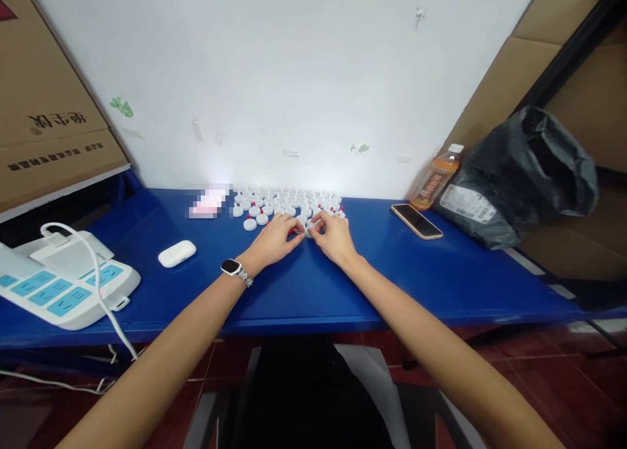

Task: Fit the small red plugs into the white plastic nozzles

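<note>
Where the hands meet: at the near edge of the cluster of white caps (289, 209), which lies by the wall on the far side of the blue table (304, 292).
Right hand (336, 236): thumb and fingers pinching one white cap (309, 229).
Left hand (280, 236): thumb and fingers curled beside that cap, something red at the tips; whether it grips cannot be told.
Cluster: many round pieces, several red-tipped, crowded together, a few loose at the near left.
Left side: white case (177, 254); power strip (63, 299), a white cable looped above it.
Right side: phone (417, 221), drink bottle (435, 181), dark plastic bag (477, 194).
Risk, slip: the small smooth cap could pop from the pinch if squeezed off-centre, and perhaps roll toward the near edge.
Risk, scatter: knuckles or fingertips so close to the crowded pieces could knock neighbours over.
</note>
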A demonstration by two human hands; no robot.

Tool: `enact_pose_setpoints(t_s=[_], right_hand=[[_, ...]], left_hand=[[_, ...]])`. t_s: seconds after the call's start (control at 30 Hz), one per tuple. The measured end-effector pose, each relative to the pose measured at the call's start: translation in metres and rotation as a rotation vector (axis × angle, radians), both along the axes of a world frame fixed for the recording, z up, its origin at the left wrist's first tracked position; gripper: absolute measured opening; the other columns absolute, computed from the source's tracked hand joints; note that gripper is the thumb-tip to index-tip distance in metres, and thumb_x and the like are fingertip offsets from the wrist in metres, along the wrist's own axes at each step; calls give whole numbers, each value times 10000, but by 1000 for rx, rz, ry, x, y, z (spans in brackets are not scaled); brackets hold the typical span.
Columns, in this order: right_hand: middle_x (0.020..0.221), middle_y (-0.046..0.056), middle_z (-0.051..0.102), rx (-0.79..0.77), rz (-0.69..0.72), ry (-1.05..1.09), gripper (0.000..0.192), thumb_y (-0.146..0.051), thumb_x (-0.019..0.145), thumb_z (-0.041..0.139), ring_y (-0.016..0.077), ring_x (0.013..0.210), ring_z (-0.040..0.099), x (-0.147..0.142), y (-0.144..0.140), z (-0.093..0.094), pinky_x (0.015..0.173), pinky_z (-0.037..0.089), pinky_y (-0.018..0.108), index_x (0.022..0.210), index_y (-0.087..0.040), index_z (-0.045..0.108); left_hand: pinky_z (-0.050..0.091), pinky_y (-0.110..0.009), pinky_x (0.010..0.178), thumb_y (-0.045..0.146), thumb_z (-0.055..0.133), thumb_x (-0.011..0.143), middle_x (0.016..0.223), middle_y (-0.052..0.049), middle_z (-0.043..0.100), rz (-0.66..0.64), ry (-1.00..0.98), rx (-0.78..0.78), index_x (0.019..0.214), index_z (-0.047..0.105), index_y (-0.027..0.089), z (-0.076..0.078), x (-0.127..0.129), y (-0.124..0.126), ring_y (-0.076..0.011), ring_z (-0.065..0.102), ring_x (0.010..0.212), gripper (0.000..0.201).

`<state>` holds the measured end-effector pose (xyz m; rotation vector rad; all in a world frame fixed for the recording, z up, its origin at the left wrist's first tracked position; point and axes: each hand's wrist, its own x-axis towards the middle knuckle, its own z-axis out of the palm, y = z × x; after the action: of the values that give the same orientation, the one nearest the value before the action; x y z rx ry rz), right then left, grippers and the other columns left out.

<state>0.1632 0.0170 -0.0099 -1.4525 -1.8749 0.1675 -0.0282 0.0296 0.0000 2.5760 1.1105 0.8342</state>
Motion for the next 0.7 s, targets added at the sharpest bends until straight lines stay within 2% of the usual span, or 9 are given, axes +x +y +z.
enact_pose_setpoints(t_s=[0.2, 0.33, 0.4, 0.53, 0.7], right_hand=[[832, 16, 739, -1, -35, -15, 167, -266, 852, 640, 253, 943, 614, 0, -6, 5, 911, 319, 412, 1013, -223, 645], [930, 53, 744, 87, -30, -35, 203, -294, 889, 598, 271, 1002, 597, 10, -7, 19, 930, 320, 432, 1073, -221, 643], [973, 71, 733, 108, -62, -76, 176, -291, 912, 565, 279, 1022, 581, 19, 2, 27, 925, 319, 440, 1037, -225, 669], [1081, 113, 685, 24, -151, -216, 181, -331, 896, 596, 321, 1075, 536, 35, 36, 40, 933, 312, 474, 969, -223, 722], [1007, 120, 661, -79, -146, -308, 242, -432, 874, 644, 313, 1044, 503, 37, 70, 42, 946, 297, 488, 912, -227, 767]], left_hand=[[463, -388, 865, 331, 543, 947, 985, -65, 643, -24, -3, 1, 968, 653, 220, -3, 3, -2, -250, 547, 992, 158], [453, -385, 857, 312, 520, 960, 993, -70, 640, -16, 30, 59, 970, 646, 217, 3, 0, 0, -252, 544, 986, 158], [444, -386, 840, 270, 534, 942, 966, -73, 638, -6, 103, 107, 937, 642, 213, 9, 0, 7, -255, 548, 958, 123], [431, -380, 788, 226, 628, 855, 911, -70, 637, 27, 223, 137, 869, 616, 207, 21, 4, 28, -272, 564, 929, 26], [431, -370, 757, 138, 579, 844, 903, -71, 647, 57, 234, 117, 852, 596, 205, 26, 14, 38, -267, 583, 914, 69]])
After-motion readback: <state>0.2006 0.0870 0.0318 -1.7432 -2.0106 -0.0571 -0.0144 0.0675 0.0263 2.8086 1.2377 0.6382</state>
